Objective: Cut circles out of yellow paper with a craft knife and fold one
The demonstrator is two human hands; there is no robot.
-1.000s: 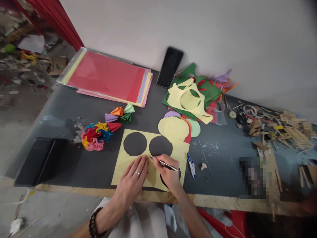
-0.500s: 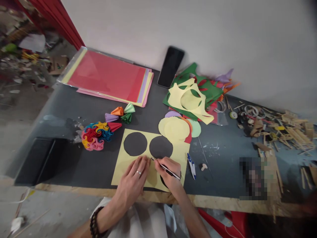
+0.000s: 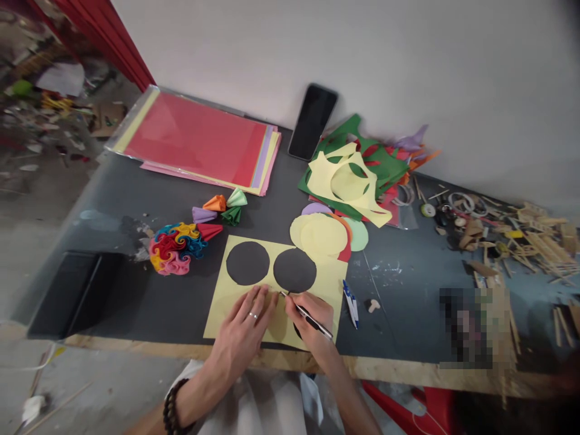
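Observation:
A pale yellow sheet [image 3: 328,275] with round holes cut out lies at the table's front edge. My left hand [image 3: 244,317] rests flat on its lower middle, fingers stretched out and a ring on one of them. Gripped in my right hand [image 3: 312,317] is a slim pen-like tool [image 3: 315,322], its tip touching the sheet just below the two upper holes. That hand partly covers another hole. Overlapping yellow paper circles [image 3: 322,235], with other colours beneath, lie at the sheet's top edge.
Left are folded paper cones [image 3: 214,203], coiled paper curls [image 3: 174,248] and a black case [image 3: 67,293]. Behind are packed coloured sheets [image 3: 194,139], a phone [image 3: 312,121] and paper offcuts [image 3: 348,175]. To the right are a blue-white compass-like tool [image 3: 350,304] and wooden sticks [image 3: 544,241].
My right hand and the tool have shifted slightly right. My left hand stays nearly in place on the sheet.

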